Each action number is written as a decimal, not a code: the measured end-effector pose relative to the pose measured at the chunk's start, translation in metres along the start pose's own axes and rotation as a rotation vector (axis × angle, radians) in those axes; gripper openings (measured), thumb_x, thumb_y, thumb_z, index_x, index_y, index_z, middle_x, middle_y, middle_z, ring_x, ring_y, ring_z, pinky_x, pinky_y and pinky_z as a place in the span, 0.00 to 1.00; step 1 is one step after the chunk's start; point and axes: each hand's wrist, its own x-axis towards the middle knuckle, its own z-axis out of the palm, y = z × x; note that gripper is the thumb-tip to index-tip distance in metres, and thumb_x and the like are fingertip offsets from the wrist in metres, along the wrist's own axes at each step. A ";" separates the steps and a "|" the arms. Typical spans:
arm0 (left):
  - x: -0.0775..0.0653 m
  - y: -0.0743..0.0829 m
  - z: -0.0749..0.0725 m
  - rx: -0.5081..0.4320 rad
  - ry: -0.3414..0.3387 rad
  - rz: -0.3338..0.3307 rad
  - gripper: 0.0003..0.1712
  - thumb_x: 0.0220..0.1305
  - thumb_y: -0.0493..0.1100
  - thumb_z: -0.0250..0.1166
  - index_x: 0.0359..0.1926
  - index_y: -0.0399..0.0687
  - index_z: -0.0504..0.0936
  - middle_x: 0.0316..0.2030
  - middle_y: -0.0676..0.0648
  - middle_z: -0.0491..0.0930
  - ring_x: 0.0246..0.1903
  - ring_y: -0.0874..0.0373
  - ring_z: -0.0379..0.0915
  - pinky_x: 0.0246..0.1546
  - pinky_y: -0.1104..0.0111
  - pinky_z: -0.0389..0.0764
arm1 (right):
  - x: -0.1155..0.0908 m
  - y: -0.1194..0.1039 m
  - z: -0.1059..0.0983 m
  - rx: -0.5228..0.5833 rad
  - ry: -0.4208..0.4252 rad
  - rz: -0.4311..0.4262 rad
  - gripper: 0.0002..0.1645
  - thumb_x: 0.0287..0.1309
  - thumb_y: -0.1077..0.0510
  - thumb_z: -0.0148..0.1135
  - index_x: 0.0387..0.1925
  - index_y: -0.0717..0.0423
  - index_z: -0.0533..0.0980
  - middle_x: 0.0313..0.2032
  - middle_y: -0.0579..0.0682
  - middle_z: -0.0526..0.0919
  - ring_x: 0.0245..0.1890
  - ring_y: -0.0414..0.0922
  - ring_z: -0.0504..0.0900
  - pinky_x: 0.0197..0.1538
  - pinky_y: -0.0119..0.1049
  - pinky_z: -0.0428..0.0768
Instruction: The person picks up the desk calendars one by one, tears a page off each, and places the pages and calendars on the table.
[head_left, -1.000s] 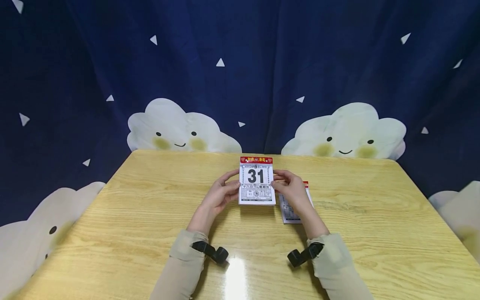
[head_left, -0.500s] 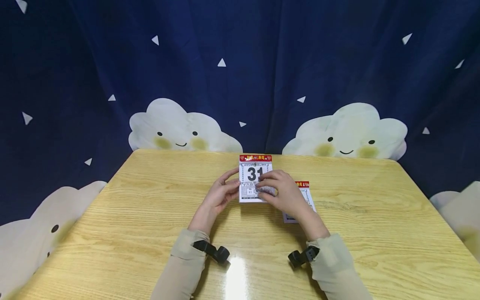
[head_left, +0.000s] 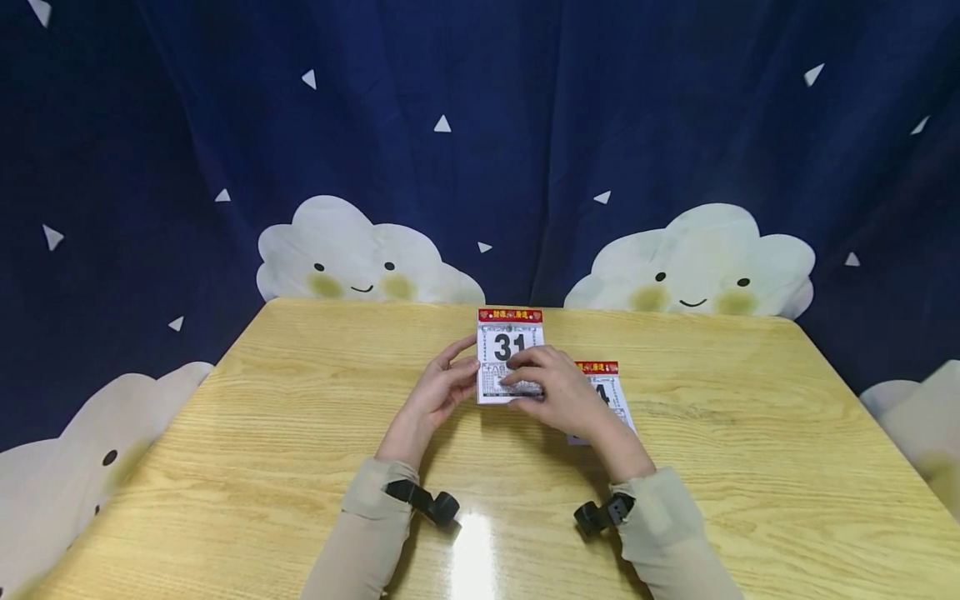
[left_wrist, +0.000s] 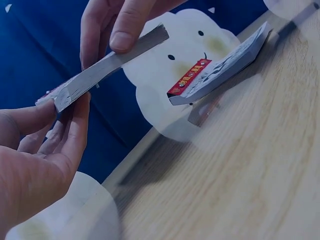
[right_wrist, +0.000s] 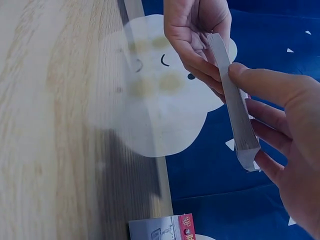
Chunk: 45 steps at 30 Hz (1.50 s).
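Observation:
A tear-off calendar with a red header and a big black 31 is held up over the table, its face toward the head camera. My left hand grips it by the left edge, thumb at the front and fingers behind. Across the lower right of the page lie the bent fingers of my right hand, covering part of the print. In the right wrist view, that hand's thumb presses the bottom edge of the page block. A second tear-off calendar rests on the table, partly hidden by my right hand and wrist.
The light wooden table ends at a far edge just behind the calendars. Beyond it hangs a dark blue curtain with printed clouds and white triangles. Black cameras are strapped to both wrists.
My right hand has left the calendar's right edge and moved left over its lower face, thumb to the bottom edge. More of the second calendar shows. My left hand keeps its hold.

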 end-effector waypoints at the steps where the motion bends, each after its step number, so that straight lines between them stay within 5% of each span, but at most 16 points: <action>1: 0.000 0.000 0.000 -0.007 0.002 0.000 0.30 0.64 0.28 0.47 0.67 0.41 0.55 0.32 0.53 0.81 0.30 0.62 0.79 0.35 0.71 0.79 | 0.000 0.000 0.000 -0.003 0.002 -0.008 0.12 0.45 0.52 0.69 0.35 0.45 0.82 0.47 0.45 0.77 0.51 0.44 0.71 0.57 0.43 0.69; 9: -0.001 -0.002 -0.002 -0.038 0.015 -0.006 0.31 0.63 0.26 0.47 0.67 0.41 0.56 0.33 0.51 0.81 0.32 0.60 0.79 0.37 0.70 0.80 | 0.001 -0.003 0.003 -0.011 0.044 -0.040 0.05 0.51 0.56 0.64 0.31 0.48 0.83 0.43 0.43 0.79 0.47 0.42 0.74 0.55 0.39 0.70; 24: 0.001 -0.001 -0.002 -0.054 -0.004 -0.008 0.31 0.64 0.26 0.46 0.68 0.41 0.54 0.32 0.52 0.81 0.29 0.62 0.79 0.34 0.71 0.79 | 0.004 -0.005 0.003 -0.022 0.148 -0.017 0.02 0.45 0.57 0.68 0.24 0.48 0.81 0.26 0.40 0.80 0.33 0.38 0.76 0.44 0.36 0.75; 31: 0.001 -0.002 -0.005 -0.063 -0.017 -0.007 0.32 0.63 0.25 0.45 0.68 0.41 0.53 0.32 0.53 0.81 0.31 0.62 0.79 0.36 0.71 0.80 | 0.005 -0.008 0.000 0.051 0.146 0.065 0.04 0.43 0.55 0.71 0.22 0.46 0.81 0.24 0.38 0.78 0.27 0.36 0.74 0.36 0.33 0.74; 45: 0.001 0.002 0.001 0.007 0.061 0.002 0.31 0.62 0.25 0.48 0.66 0.40 0.58 0.30 0.53 0.81 0.30 0.62 0.80 0.37 0.69 0.81 | 0.008 -0.009 -0.009 0.196 0.256 0.169 0.08 0.43 0.55 0.71 0.21 0.50 0.77 0.24 0.41 0.79 0.24 0.37 0.72 0.25 0.28 0.68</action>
